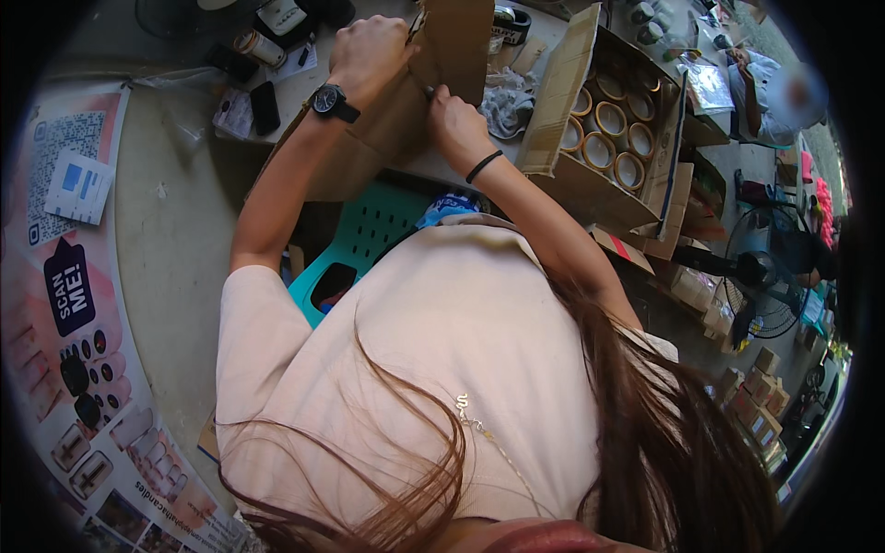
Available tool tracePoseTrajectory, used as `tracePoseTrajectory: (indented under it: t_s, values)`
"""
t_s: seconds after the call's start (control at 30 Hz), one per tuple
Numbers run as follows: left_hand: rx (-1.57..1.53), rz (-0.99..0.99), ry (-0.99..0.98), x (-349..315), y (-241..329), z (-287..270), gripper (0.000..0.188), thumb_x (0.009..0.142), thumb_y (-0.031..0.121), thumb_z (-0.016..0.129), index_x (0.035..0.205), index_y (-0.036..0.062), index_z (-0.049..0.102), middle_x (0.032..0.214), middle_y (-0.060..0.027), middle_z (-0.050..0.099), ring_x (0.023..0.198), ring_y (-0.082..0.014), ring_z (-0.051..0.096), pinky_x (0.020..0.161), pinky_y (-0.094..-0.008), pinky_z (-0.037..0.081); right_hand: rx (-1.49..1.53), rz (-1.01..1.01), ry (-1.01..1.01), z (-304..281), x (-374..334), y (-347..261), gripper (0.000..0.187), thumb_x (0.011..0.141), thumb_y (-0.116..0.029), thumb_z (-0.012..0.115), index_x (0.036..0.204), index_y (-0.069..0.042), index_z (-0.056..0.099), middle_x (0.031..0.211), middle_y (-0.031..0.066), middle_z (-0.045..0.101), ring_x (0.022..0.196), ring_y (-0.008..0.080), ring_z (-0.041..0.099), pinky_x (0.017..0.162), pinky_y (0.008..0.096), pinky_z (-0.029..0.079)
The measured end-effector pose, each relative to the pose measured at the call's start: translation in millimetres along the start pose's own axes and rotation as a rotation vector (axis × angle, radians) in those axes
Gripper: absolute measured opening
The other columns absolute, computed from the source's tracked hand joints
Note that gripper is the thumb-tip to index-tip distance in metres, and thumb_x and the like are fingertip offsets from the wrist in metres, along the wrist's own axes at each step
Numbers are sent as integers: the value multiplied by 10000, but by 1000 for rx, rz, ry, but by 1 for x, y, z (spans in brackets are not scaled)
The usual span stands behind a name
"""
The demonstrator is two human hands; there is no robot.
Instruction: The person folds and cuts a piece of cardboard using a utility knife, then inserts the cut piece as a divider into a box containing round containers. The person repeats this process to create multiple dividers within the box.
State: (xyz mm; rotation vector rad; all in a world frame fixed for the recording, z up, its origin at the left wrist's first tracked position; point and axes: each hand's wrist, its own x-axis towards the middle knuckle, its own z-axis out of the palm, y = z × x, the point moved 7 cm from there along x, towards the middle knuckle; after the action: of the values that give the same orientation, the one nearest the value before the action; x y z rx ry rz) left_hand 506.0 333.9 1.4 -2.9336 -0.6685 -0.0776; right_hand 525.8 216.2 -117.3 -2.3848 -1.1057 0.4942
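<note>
A brown cardboard box [364,147] leans, tilted, at the table's near edge, with one panel standing up. My left hand [371,55], with a black watch at the wrist, is closed at the box's upper edge beside that panel. Lower and to the right, my right hand [456,124] is closed against the cardboard, a black band round its wrist. A small dark tip shows by its fingers; what it belongs to is hidden. To the right stands an open carton [590,189] holding several round jars with wooden-coloured rims [610,120].
A phone [265,109], a small jar [260,48] and crumpled grey cloth [507,106] lie on the table. Below is a teal plastic chair [373,226]. A black fan [756,267], stacked small boxes [761,405] and another person [770,97] are at the right.
</note>
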Motion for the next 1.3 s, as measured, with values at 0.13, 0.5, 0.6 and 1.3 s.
tracePoseTrajectory:
  t_s: [0.13, 0.5, 0.6, 1.3]
  values:
    - [52, 13, 23, -1, 0, 0, 346, 871, 425, 700, 900, 82, 734, 905, -122, 735, 848, -312, 728, 721, -409, 588, -24, -71, -22, -1, 6, -4, 202, 942, -117, 473, 1056, 31, 549, 942, 281, 698, 886, 452, 699, 744, 520, 575]
    - [90, 5, 43, -10, 18, 9, 333, 920, 475, 620, 946, 163, 734, 857, -78, 733, 811, -296, 728, 677, -411, 581, 3, 71, -63, 19, -14, 37, 209, 934, -160, 516, 1040, 3, 592, 959, 245, 715, 905, 411, 710, 779, 486, 570]
    - [112, 7, 43, -13, 21, 12, 341, 921, 480, 615, 937, 160, 732, 858, -80, 731, 813, -295, 727, 676, -409, 580, -12, 66, -16, 17, -28, 42, 270, 996, -276, 502, 1034, -18, 571, 926, 234, 711, 870, 412, 710, 752, 496, 570]
    - [54, -44, -10, -1, 9, 0, 376, 830, 425, 733, 866, 51, 747, 880, -152, 728, 838, -315, 724, 738, -432, 577, -239, 50, -58, 19, -7, 18, 265, 865, -109, 651, 1088, 11, 577, 958, 139, 746, 885, 237, 746, 708, 320, 601]
